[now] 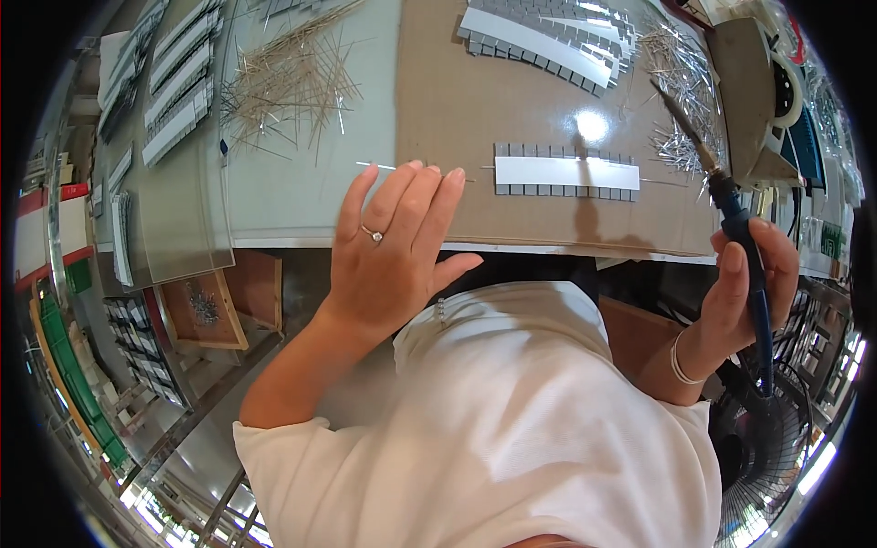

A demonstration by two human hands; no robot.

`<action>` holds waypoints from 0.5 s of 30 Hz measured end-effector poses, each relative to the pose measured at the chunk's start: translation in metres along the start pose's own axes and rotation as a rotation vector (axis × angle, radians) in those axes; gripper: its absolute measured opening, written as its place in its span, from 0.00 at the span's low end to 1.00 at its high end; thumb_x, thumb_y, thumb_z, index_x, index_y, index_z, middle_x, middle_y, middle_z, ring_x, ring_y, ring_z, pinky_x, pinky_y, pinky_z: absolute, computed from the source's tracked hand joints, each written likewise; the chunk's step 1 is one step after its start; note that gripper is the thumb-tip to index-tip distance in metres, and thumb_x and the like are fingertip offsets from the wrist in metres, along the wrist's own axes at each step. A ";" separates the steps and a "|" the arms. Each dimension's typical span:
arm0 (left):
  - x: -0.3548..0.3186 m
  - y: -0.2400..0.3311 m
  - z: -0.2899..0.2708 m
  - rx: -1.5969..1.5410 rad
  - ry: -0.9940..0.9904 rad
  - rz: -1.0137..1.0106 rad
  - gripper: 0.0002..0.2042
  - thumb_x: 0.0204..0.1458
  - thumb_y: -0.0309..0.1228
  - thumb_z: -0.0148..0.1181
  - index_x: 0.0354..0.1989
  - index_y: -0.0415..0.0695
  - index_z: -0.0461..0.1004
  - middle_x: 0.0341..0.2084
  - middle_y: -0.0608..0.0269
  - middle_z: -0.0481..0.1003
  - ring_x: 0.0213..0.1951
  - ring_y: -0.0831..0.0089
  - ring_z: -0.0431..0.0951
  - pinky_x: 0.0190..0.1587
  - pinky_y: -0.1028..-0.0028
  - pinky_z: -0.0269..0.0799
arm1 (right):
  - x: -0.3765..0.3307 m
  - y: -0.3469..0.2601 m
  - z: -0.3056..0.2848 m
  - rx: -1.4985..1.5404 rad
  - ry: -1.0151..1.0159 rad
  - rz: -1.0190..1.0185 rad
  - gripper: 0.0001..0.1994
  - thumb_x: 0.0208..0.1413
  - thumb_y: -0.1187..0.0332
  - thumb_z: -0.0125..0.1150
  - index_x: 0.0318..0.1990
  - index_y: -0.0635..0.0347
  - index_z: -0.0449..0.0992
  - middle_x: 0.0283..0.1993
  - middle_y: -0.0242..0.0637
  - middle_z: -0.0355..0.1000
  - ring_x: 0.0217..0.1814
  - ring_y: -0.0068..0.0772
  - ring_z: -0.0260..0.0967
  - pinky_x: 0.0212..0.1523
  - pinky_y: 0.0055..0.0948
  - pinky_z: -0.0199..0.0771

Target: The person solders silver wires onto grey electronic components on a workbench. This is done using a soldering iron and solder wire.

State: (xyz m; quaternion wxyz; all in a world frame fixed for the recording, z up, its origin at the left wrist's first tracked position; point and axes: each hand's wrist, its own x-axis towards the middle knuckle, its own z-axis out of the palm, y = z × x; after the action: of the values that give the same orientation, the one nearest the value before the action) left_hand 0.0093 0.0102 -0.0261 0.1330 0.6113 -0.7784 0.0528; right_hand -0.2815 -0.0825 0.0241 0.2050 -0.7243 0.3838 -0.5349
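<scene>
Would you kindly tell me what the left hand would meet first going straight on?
First, probably the thin wire at the left hand, unless that lies beneath; farther on, the stacked white-and-grey strips.

A single view serves here, from the left of two wide fisheye cameras worn side by side on the person's head. It faces steeply down from close above the body, so the white shirt [512, 402] fills the lower middle at near range. The worktop [539, 219] spans the upper part, just past the torso. The left hand [393, 224] sits a little left of centre and the right hand [726, 301] toward the right side, both close and whole within the frame. The picture is upright and unmirrored. Its coverage reaches down beside the body to a fan [758, 447] at lower right; straight edges curve toward the rim, and the corners go black.
</scene>
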 end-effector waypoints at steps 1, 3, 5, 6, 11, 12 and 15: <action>-0.004 0.003 -0.001 -0.033 -0.022 -0.018 0.33 0.49 0.54 0.58 0.59 0.44 0.68 0.52 0.59 0.66 0.58 0.61 0.64 0.64 0.54 0.53 | -0.002 -0.002 0.002 0.003 -0.007 -0.001 0.15 0.52 0.73 0.66 0.45 0.70 0.71 0.37 0.43 0.71 0.31 0.28 0.72 0.34 0.20 0.69; -0.003 -0.001 0.000 -0.104 -0.034 -0.020 0.34 0.50 0.53 0.59 0.60 0.42 0.67 0.53 0.58 0.66 0.57 0.61 0.65 0.63 0.54 0.55 | -0.002 -0.006 0.006 0.060 -0.021 0.022 0.16 0.51 0.73 0.66 0.44 0.71 0.70 0.35 0.43 0.70 0.31 0.28 0.69 0.33 0.19 0.67; -0.003 0.000 0.002 -0.118 -0.010 -0.009 0.33 0.50 0.53 0.58 0.60 0.42 0.67 0.52 0.58 0.66 0.57 0.60 0.65 0.63 0.55 0.55 | -0.002 -0.010 0.006 0.096 -0.036 0.064 0.15 0.50 0.73 0.66 0.43 0.70 0.70 0.35 0.40 0.69 0.30 0.25 0.67 0.34 0.18 0.65; -0.002 0.000 0.003 -0.143 -0.002 -0.013 0.33 0.50 0.53 0.58 0.60 0.41 0.67 0.52 0.58 0.66 0.56 0.60 0.65 0.62 0.55 0.55 | -0.002 -0.011 0.006 0.091 -0.027 0.059 0.15 0.50 0.73 0.66 0.43 0.70 0.70 0.35 0.40 0.69 0.30 0.25 0.67 0.34 0.18 0.65; 0.004 -0.004 0.003 -0.148 0.024 0.020 0.33 0.52 0.54 0.56 0.59 0.40 0.67 0.52 0.58 0.67 0.54 0.60 0.67 0.60 0.56 0.57 | -0.001 -0.019 0.009 0.067 0.061 0.199 0.14 0.50 0.70 0.66 0.40 0.67 0.71 0.34 0.35 0.68 0.29 0.18 0.65 0.32 0.15 0.62; 0.005 -0.004 0.004 -0.147 0.029 0.020 0.33 0.53 0.54 0.54 0.59 0.40 0.68 0.52 0.58 0.67 0.54 0.60 0.67 0.60 0.56 0.58 | -0.001 -0.021 0.011 0.128 0.069 0.235 0.14 0.49 0.69 0.66 0.40 0.66 0.71 0.34 0.35 0.68 0.29 0.18 0.64 0.32 0.14 0.61; 0.006 -0.006 0.006 -0.140 0.037 0.023 0.34 0.54 0.56 0.52 0.59 0.39 0.68 0.52 0.58 0.67 0.54 0.59 0.66 0.59 0.56 0.59 | 0.001 -0.018 0.022 0.088 0.045 0.165 0.15 0.51 0.65 0.63 0.38 0.66 0.68 0.31 0.36 0.63 0.24 0.19 0.54 0.27 0.18 0.52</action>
State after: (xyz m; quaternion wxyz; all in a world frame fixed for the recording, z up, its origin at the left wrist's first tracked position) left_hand 0.0125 0.0018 -0.0311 0.1893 0.5904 -0.7845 0.0112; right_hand -0.2553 -0.0744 0.0298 0.2714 -0.6684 0.4225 -0.5487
